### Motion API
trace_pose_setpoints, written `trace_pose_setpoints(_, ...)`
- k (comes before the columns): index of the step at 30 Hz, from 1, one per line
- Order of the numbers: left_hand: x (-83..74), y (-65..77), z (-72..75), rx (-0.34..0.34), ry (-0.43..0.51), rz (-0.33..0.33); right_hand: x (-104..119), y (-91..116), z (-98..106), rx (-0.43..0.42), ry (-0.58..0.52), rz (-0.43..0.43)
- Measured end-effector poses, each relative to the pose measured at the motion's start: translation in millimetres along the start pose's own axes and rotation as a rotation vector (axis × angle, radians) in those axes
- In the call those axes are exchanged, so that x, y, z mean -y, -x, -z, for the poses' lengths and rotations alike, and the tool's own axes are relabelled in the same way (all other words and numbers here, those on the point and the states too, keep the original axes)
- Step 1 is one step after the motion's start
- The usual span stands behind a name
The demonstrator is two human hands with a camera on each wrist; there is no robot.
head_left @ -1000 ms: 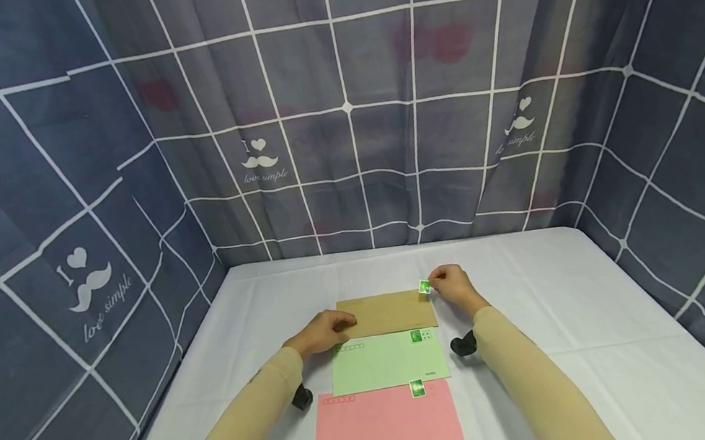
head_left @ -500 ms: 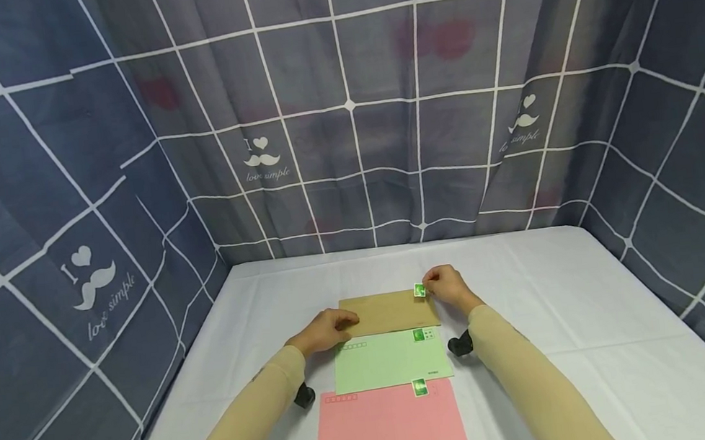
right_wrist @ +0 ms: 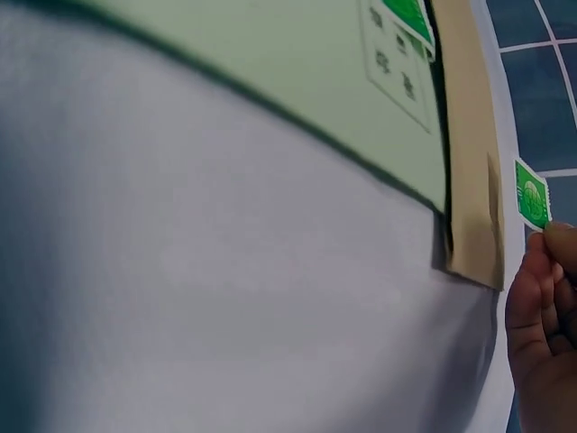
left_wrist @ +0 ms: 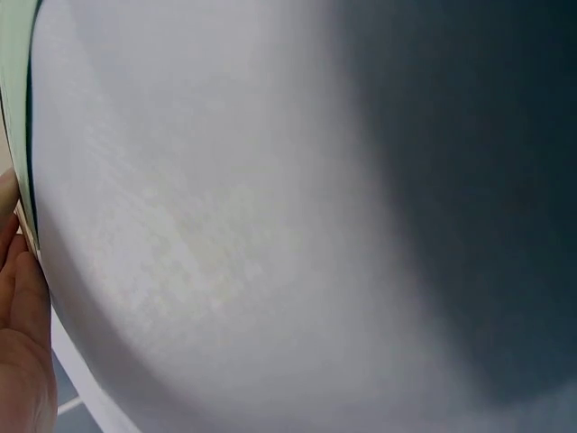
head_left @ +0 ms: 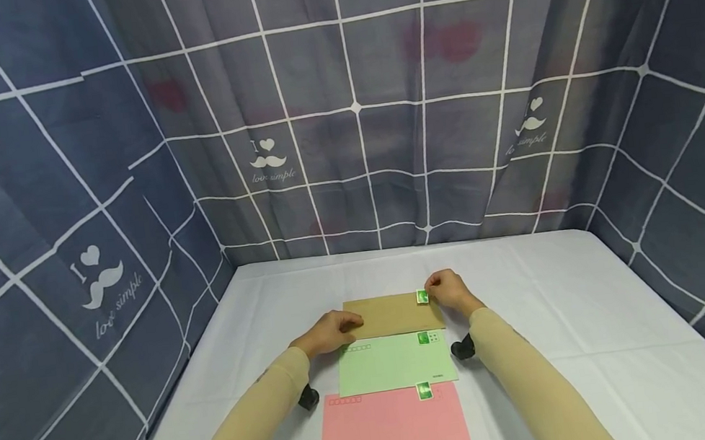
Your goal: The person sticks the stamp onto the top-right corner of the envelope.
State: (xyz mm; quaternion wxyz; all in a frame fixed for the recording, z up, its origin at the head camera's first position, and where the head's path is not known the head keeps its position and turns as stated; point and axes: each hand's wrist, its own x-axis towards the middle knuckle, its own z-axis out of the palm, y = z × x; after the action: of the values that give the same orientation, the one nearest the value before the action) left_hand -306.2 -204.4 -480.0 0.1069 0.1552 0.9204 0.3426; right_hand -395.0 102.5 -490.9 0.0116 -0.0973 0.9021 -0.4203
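My right hand [head_left: 452, 290] pinches a small green postage stamp [head_left: 423, 297] by its edge, over the top right corner of a brown envelope [head_left: 392, 315]. In the right wrist view the stamp [right_wrist: 533, 194] stands up from thumb and fingertip, apart from the brown paper [right_wrist: 473, 171]. At the left end of that envelope, my left hand [head_left: 328, 332] holds the edge, thumb on top; the left wrist view catches just part of this hand [left_wrist: 25, 334]. A light green envelope [head_left: 395, 364] with a green stamp [head_left: 422, 338] lies nearer me.
Nearest me is a pink envelope [head_left: 392, 429], with a green stamp [head_left: 424, 390] at its upper edge. All lie on a white tablecloth [head_left: 544, 300]. Dark grid-patterned curtains [head_left: 389, 136] enclose the table at the back and sides. A black wrist device [head_left: 463, 347] sits under the right sleeve.
My right hand has brought the stamp left and slightly down, from beyond the brown envelope's edge to over its top right corner. The left hand keeps its place on the envelope.
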Motion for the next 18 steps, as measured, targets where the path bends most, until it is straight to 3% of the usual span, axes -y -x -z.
trace_pose_setpoints(18,2.7,-2.1,-1.2,0.005,-0.004,0.02,-5,-1,-12,-0.009,0.011,0.028)
